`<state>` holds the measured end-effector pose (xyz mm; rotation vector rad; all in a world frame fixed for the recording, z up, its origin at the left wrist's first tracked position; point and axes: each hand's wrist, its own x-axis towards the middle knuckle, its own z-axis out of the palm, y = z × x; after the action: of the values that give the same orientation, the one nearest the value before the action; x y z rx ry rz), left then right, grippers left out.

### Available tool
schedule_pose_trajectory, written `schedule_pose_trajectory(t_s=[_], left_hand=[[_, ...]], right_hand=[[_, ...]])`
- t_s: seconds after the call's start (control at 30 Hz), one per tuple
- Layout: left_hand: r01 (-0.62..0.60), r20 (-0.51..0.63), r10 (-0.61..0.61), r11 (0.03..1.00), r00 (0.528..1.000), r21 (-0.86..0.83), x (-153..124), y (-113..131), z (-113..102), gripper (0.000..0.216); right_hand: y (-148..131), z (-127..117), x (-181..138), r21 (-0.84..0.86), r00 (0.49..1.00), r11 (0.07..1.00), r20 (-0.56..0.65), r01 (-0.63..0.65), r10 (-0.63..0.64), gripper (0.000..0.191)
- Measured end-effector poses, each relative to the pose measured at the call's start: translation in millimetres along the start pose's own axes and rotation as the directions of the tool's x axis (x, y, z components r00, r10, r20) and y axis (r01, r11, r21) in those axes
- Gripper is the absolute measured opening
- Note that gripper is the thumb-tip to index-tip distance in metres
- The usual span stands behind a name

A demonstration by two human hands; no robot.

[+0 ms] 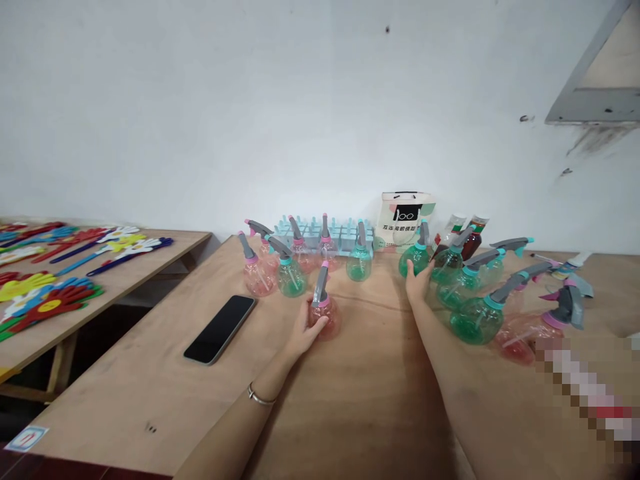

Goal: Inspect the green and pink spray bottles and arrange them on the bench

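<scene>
My left hand (306, 329) is wrapped round the lower side of a pink spray bottle (327, 319) standing near the middle of the table. Farther right, my right hand (418, 280) grips a green spray bottle (412, 257) by its round body, thumb in front. Left of them stand more spray bottles, among them a pink one (260, 277) and a green one (292, 279). Another green spray bottle (359, 265) sits between my hands, farther back. To the right are several green bottles (476, 321) and a pink one (517, 337), close together.
A black phone (220, 330) lies on the left of the wooden table (130, 393). Against the wall stand light-blue moulds (345, 235), a printed paper bag (403, 223) and dark red bottles (473, 240). Colourful hand-shaped toys (55, 300) cover a second table at left.
</scene>
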<state>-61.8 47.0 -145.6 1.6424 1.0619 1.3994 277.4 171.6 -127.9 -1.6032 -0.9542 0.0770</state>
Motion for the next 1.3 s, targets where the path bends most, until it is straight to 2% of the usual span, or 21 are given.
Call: schedule_pose_trajectory(t_s=[0.13,0.23,0.3,0.4,0.47,0.53,0.6,0.67,0.77,0.83,0.9,0.97,1.0,1.07,1.13,1.2,1.3], left_hand=[[0.001,-0.015,-0.001,1.000,1.000,-0.009,0.3,1.8,0.7,0.056],[-0.004,-0.020,0.003,0.999,1.000,-0.049,0.8,1.7,2.2,0.057],[0.004,-0.008,-0.005,0.996,1.000,-0.085,1.0,0.5,5.0,0.059],[0.000,0.031,0.004,0.990,1.000,-0.141,0.4,-1.1,14.2,0.067],[-0.015,0.058,0.024,0.989,0.998,-0.146,-1.7,-0.1,23.4,0.074],[-0.032,0.094,0.042,0.994,0.995,-0.106,-5.7,3.3,33.2,0.076],[-0.061,0.140,0.064,0.998,0.988,-0.022,-11.6,8.5,41.7,0.076],[-0.110,0.199,0.089,0.989,0.976,0.099,-18.2,14.7,47.5,0.077],[-0.218,0.363,0.105,0.934,0.926,0.285,-25.8,23.5,51.2,0.078],[-0.284,0.454,0.098,0.888,0.886,0.361,-27.7,27.9,51.6,0.077],[-0.313,0.479,0.092,0.859,0.873,0.405,-27.6,30.8,51.1,0.076],[-0.314,0.469,0.091,0.849,0.879,0.426,-26.8,32.5,49.9,0.075],[-0.317,0.468,0.093,0.847,0.879,0.426,-26.5,33.2,49.1,0.075],[-0.325,0.482,0.098,0.850,0.871,0.414,-25.9,35.0,47.0,0.078],[-0.328,0.508,0.094,0.858,0.856,0.396,-25.3,37.4,44.4,0.080],[-0.320,0.523,0.081,0.866,0.848,0.384,-23.9,40.5,41.6,0.079],[-0.305,0.525,0.068,0.873,0.848,0.380,-19.9,44.5,35.8,0.072]], right_hand=[[-2.8,-4.7,-9.4,0.018,0.995,0.999,-0.091,0.035,-0.034,0.094],[-7.7,-13.0,-22.1,0.054,0.983,0.990,-0.133,0.132,-0.124,0.078],[-11.9,-18.6,-35.3,0.104,0.973,0.971,-0.098,0.217,-0.207,0.065],[-21.9,-24.1,-64.2,0.206,0.939,0.920,0.017,0.333,-0.343,0.051],[-33.8,-26.8,-87.6,0.275,0.904,0.885,0.101,0.376,-0.416,0.047],[-51.1,-31.4,-109.4,0.371,0.850,0.839,0.195,0.399,-0.490,0.052],[-72.1,-39.3,-125.1,0.522,0.753,0.761,0.298,0.385,-0.586,0.064],[-92.5,-49.4,-132.2,0.590,0.676,0.710,0.344,0.384,-0.652,0.070],[-112.3,-61.5,-131.0,0.608,0.627,0.667,0.331,0.430,-0.706,0.066],[-115.2,-64.5,-127.9,0.614,0.612,0.655,0.329,0.441,-0.720,0.065],[-111.9,-64.3,-126.0,0.609,0.638,0.691,0.363,0.388,-0.679,0.066],[-106.6,-63.1,-125.0,0.604,0.671,0.753,0.448,0.260,-0.591,0.064],[-104.4,-62.7,-124.3,0.603,0.666,0.776,0.503,0.187,-0.551,0.062],[-102.1,-63.1,-122.0,0.601,0.608,0.796,0.604,0.076,-0.515,0.055],[-102.1,-64.6,-118.9,0.610,0.552,0.792,0.650,0.030,-0.522,0.051],[-102.5,-65.9,-116.4,0.631,0.539,0.775,0.651,0.006,-0.534,0.052],[-100.0,-65.2,-115.2,0.654,0.550,0.755,0.648,-0.045,-0.528,0.055]])
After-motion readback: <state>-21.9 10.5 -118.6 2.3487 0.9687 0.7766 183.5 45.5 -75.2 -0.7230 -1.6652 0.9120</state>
